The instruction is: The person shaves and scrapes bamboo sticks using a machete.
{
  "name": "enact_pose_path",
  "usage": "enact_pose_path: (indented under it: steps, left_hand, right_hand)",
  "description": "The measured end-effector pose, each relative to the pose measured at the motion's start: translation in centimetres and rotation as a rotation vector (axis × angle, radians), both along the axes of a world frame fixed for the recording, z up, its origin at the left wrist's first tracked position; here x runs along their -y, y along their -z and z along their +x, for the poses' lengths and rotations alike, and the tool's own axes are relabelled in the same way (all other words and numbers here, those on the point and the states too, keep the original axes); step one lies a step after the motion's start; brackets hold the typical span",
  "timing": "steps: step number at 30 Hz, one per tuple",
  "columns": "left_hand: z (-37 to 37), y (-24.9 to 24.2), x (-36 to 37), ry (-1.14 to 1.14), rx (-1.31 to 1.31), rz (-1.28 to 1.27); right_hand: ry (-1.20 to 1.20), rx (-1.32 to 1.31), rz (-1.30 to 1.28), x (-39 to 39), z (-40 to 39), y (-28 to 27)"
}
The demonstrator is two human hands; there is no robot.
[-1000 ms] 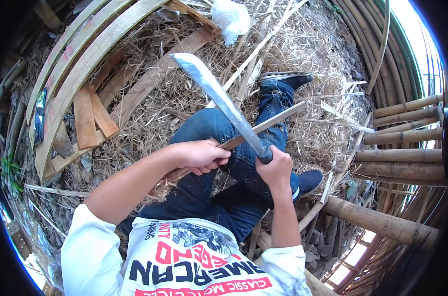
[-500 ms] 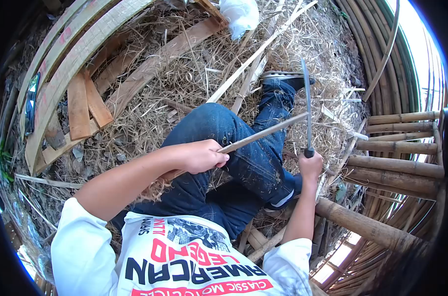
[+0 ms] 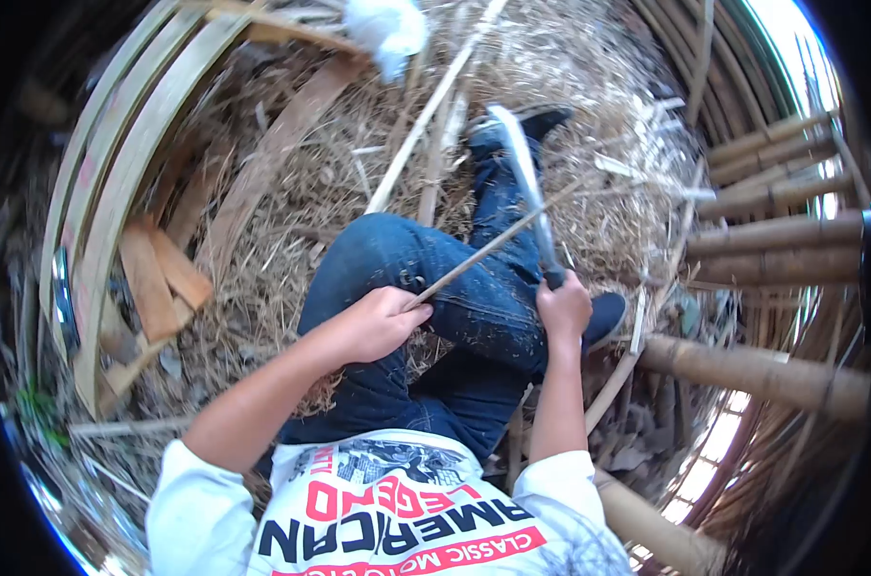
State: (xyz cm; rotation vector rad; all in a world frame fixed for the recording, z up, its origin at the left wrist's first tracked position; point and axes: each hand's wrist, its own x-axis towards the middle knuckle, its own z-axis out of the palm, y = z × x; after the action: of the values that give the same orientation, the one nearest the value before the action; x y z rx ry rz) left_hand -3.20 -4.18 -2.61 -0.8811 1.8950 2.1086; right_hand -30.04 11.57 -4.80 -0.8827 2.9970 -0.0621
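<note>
- The bamboo strip (image 3: 488, 248) is thin, pale and straight, a narrow slat with a light tan face, slightly blurred.
- Its long axis runs on a diagonal: the near end sits in the left hand (image 3: 376, 322) over the bent knee (image 3: 387, 252), and the far end points up and to the right, away from the knee toward the bamboo poles (image 3: 771, 233).
- The left hand is closed around the strip's lower end, fingers wrapped tight on it.
- The right hand (image 3: 564, 309), just right of the knee, is clenched on the handle of a machete (image 3: 529, 187).
- The machete blade rises from that fist, tilted up and leftward, and crosses the strip beyond the knee.
- Dry straw (image 3: 291, 250) lies left of the knee.
</note>
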Motion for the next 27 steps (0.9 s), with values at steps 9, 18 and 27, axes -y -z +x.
enact_pose_path:
  steps: [9, 18, 27]
  left_hand:
    - [0.0, -0.1, -1.0, -0.067, 0.047, -0.038]
    - [-0.1, 1.0, -1.3, -0.074, -0.011, 0.039]
    - [-0.2, 0.7, -1.1, -0.057, 0.028, 0.037]
  right_hand:
    - [-0.243, 0.076, 0.164, -0.2, -1.9, 3.4]
    - [-0.221, 0.081, 0.147, -0.9, -1.7, 3.7]
    - [0.085, -0.043, -0.175, -1.0, -0.4, 2.8]
